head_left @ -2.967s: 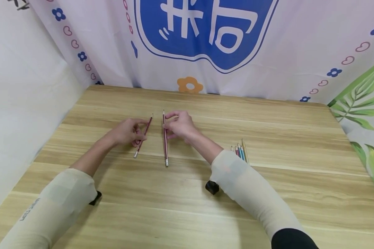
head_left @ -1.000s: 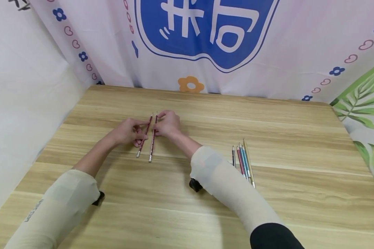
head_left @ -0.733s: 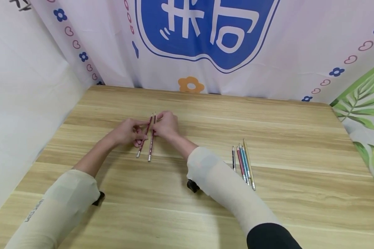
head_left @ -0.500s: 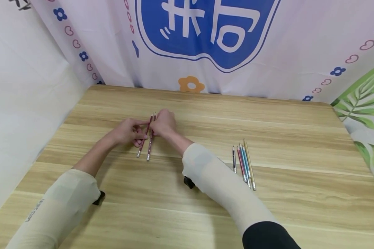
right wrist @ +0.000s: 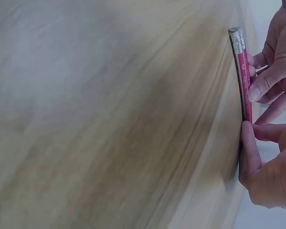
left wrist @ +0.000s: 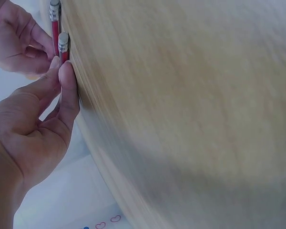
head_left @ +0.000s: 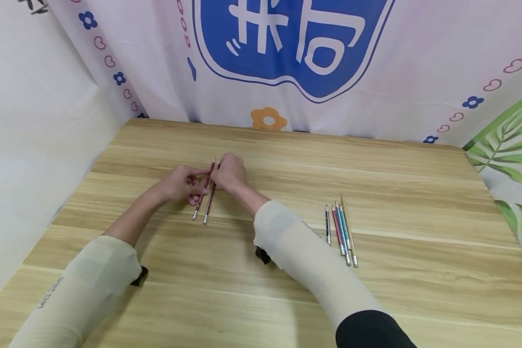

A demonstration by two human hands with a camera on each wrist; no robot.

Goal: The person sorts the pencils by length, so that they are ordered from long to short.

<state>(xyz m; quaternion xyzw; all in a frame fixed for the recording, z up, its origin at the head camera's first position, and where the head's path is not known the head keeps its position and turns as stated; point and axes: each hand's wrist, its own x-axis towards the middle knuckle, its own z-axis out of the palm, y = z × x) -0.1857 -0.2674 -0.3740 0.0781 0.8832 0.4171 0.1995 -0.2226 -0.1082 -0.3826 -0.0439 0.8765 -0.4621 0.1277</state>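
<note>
Two dark red pencils with silver ferrules and pale eraser ends lie side by side on the table, tips pointing away. The left pencil [head_left: 198,209] is held between the thumb and index finger of my left hand [head_left: 177,186]. In the left wrist view its eraser end [left wrist: 64,42] stands out above the fingertips. My right hand [head_left: 229,173] pinches the right pencil [head_left: 208,208] near its upper part, covering some of the shaft. The right wrist view has this pencil [right wrist: 243,71] above the right thumb. A narrow gap separates the eraser ends; the tips are close together.
Several more pencils lie to the right: a short dark pencil [head_left: 328,226], a red pencil [head_left: 337,231], blue ones and a gold pencil [head_left: 350,232]. The wooden table [head_left: 209,290] meets a printed cloth [head_left: 156,63] at its back edge.
My right hand has moved left with its pencil, bringing it beside the left one. It has shifted only slightly over the last half second. My left hand stays almost still.
</note>
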